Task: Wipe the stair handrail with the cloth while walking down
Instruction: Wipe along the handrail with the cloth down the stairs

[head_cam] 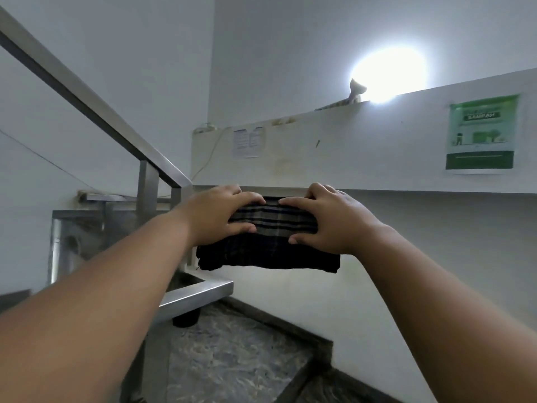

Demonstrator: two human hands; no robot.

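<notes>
A dark plaid cloth is folded into a thick strip and held out in front of me at chest height. My left hand grips its left end, and my right hand grips its right end, thumbs underneath and fingers over the top. The cloth's lower edge hangs free. The steel handrail slopes down from the upper left to a corner post just left of my left hand. The cloth is apart from the sloping rail; whether it touches the rail section behind it is hidden.
A white half wall with a green poster and a paper notice runs behind the cloth. A bright lamp glares above it. Steel framing and a mottled stone landing lie below.
</notes>
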